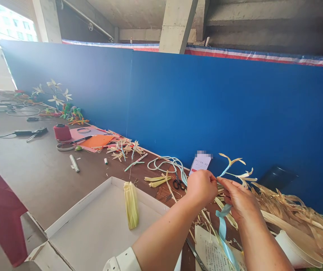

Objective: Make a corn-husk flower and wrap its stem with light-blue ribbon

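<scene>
My left hand point(201, 187) and my right hand point(238, 197) meet above the table, both closed in a pinch on a thin stem point(225, 170) wrapped in light blue. The stem carries pale straw petals point(241, 170) that fan up and to the right. A light blue ribbon point(223, 233) hangs down from under my right hand toward a printed sheet point(210, 252). Black scissors point(179, 184) lie just left of my left hand.
A shallow white box point(93, 226) holds a folded yellow husk point(131, 205). Dried husks point(293, 214) pile at the right. Straw flowers point(124, 147), an orange sheet point(97, 141), a red spool point(62, 132) and cables lie along the blue partition point(234, 109). A red chair point(0, 214) stands at left.
</scene>
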A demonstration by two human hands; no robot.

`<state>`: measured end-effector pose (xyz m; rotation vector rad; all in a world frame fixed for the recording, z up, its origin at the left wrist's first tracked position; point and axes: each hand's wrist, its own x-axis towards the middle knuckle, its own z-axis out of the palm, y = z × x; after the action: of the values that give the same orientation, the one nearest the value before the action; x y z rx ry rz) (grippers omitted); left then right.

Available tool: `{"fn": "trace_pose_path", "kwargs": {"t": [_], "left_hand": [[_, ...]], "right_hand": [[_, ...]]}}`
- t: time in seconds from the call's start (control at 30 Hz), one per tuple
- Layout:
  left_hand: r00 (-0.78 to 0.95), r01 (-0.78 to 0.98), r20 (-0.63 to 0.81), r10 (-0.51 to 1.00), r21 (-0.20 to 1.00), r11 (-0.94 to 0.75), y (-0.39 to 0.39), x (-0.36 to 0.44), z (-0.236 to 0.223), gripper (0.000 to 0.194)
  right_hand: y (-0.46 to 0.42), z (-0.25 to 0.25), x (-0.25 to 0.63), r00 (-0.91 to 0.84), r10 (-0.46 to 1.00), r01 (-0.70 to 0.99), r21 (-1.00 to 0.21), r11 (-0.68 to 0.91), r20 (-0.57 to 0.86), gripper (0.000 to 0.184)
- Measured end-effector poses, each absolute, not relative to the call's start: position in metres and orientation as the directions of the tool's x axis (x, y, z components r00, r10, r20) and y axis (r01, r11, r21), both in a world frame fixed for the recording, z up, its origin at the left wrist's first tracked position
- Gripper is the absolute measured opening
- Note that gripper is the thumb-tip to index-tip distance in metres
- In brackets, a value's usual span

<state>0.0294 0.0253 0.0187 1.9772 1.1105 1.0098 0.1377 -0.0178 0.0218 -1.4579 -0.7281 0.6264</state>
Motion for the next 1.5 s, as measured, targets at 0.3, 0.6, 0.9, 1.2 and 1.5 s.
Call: {"fn": "trace_pose_path", "kwargs": {"t": [0.3, 0.6, 0.9, 1.2, 1.5], "left_hand": [[0.531, 0.026, 0.093, 0.842, 0.992, -0.126, 0.042, 0.027, 0.017, 0.022], [0.537, -0.174, 0.044, 0.842, 0.983, 0.06, 0.042, 0.03, 0.016, 0.011], [0.396, -0.008, 0.091, 0.914, 0.995, -0.096, 0.041, 0.032, 0.012, 0.015], [0.341, 0.052, 0.16, 0.926, 0.981, -0.188, 0.035, 0.031, 0.017, 0.016], [0.314, 0.085, 0.219, 0.924, 0.963, -0.257, 0.034, 0.036, 0.011, 0.017]], "right_hand": [[-0.02, 0.033, 0.13, 0.691, 0.722, -0.064, -0.998, 0.019, -0.031, 0.034], [-0.019, 0.029, 0.132, 0.67, 0.742, -0.052, -0.998, 0.029, -0.013, 0.038], [-0.018, 0.03, 0.134, 0.568, 0.823, -0.172, -0.974, 0.145, 0.022, 0.023], [-0.02, 0.031, 0.134, 0.596, 0.803, -0.154, -0.982, 0.107, -0.006, 0.028], [-0.025, 0.026, 0.126, 0.63, 0.777, -0.206, -0.964, 0.166, -0.001, 0.037]]}}
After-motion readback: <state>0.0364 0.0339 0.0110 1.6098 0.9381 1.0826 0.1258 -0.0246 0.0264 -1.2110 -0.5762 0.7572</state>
